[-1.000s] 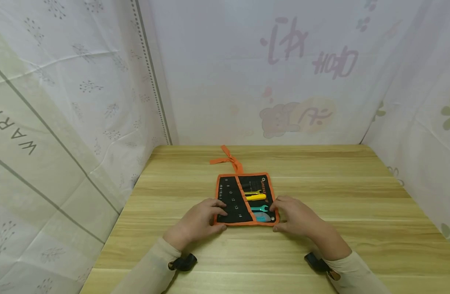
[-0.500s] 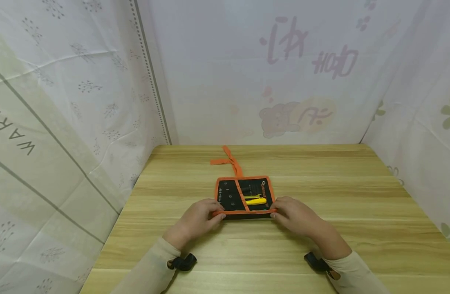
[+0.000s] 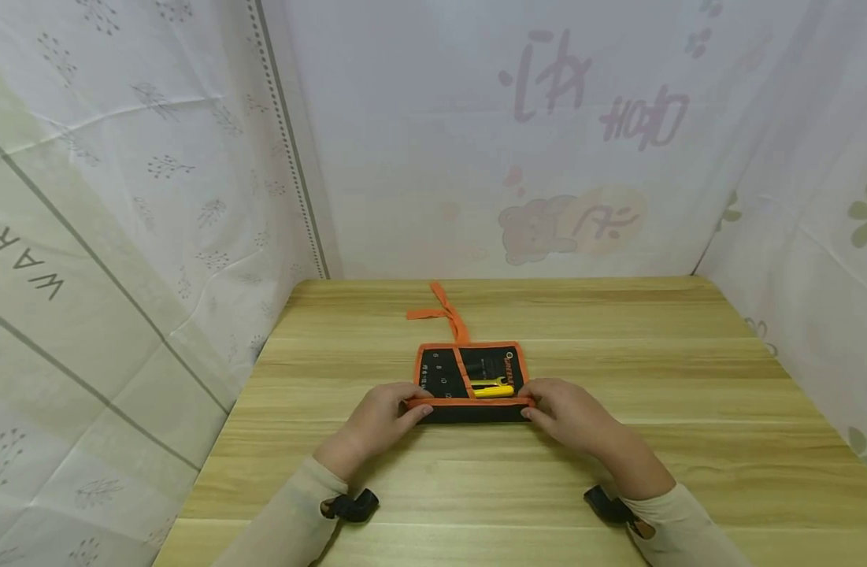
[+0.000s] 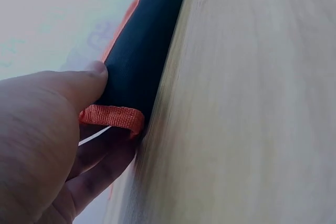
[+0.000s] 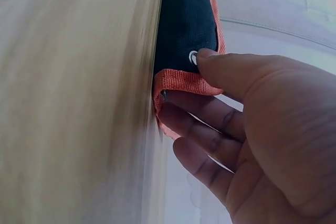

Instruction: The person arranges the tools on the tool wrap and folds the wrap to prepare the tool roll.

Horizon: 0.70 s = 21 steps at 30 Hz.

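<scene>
A black tool pouch (image 3: pixel 479 413) with orange edging lies on the table, its near edge folded up and over toward the far side. My left hand (image 3: pixel 385 417) pinches the fold's left corner, thumb on the outer black face and fingers behind. At the right corner my right hand (image 3: pixel 569 413) does the same, its thumb beside a metal eyelet (image 5: pixel 193 57). Beyond the fold, a yellow-handled tool (image 3: pixel 494 391) and a yellow-green wrench (image 3: pixel 491 383) show in the pockets. Printed size numbers stand on the left pocket panel. The fold hides the pouch's near part.
An orange tie strap (image 3: pixel 449 312) stretches from the pouch's far edge over the wooden table (image 3: pixel 617 331). Patterned cloth curtains (image 3: pixel 433 142) hang behind the table and at both sides. A black wrist camera (image 3: pixel 355 505) sits on each forearm.
The pouch lay flat one second ago, near corners under both hands. Its near edge has since been lifted and folded away from me, covering the teal wrench and the grey-blue tool.
</scene>
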Available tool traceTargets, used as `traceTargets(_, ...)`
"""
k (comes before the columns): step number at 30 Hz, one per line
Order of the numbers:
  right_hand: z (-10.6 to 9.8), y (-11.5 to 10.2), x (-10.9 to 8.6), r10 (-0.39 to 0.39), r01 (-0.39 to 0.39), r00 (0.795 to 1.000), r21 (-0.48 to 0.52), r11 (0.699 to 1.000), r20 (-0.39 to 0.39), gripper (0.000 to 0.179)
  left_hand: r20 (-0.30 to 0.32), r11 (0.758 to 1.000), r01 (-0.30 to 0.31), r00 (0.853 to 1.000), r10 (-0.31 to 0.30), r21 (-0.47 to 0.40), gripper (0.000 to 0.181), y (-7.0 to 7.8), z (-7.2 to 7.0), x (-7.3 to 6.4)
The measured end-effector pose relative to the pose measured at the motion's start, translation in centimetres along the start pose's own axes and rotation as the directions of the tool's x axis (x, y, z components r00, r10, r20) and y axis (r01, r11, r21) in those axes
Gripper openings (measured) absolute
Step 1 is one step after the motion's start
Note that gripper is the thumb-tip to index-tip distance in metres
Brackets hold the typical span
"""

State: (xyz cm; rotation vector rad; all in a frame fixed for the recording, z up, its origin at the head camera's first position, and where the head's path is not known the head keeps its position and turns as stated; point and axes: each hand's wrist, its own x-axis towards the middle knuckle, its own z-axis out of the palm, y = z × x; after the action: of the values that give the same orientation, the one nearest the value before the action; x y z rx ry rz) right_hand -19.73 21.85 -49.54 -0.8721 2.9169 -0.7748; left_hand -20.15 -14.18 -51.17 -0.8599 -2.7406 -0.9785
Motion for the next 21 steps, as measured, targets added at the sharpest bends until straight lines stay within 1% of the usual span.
traceTargets(2,-0.02,-0.08,-0.08,0.006,-0.006,1.0,0.011,1.0,-0.024,0.022,-0.014,1.0,0.01,1.0,-0.01,-0.009,0.016,-0.03,0.04,0.03)
traceTargets(4,-0.05,-0.17,-0.14,0.004,-0.003,0.999,0.017,1.0,-0.053,0.028,-0.03,1.0,0.004,1.0,-0.004,-0.013,0.017,-0.06,0.07,0.09)
traceTargets(8,-0.06,-0.16,-0.15,-0.038,0.039,0.995,0.007,0.999,-0.091,0.032,-0.061,0.999,-0.049,0.997,0.048,-0.015,0.014,-0.25,0.07,0.18)
traceTargets(12,-0.03,-0.06,-0.1,-0.083,0.08,0.991,-0.032,0.996,-0.101,0.033,-0.075,0.995,-0.096,0.993,0.094,-0.022,0.012,-0.53,0.05,0.12)
traceTargets(16,-0.03,-0.01,-0.14,-0.095,0.088,0.989,-0.06,0.994,-0.117,0.032,-0.073,0.994,-0.104,0.992,0.101,-0.035,0.01,-0.6,0.05,0.18)
traceTargets(21,0.0,0.06,-0.15,-0.098,0.09,0.988,-0.079,0.993,-0.116,0.03,-0.035,0.997,-0.077,0.996,0.076,-0.031,0.016,-0.51,0.0,0.03)
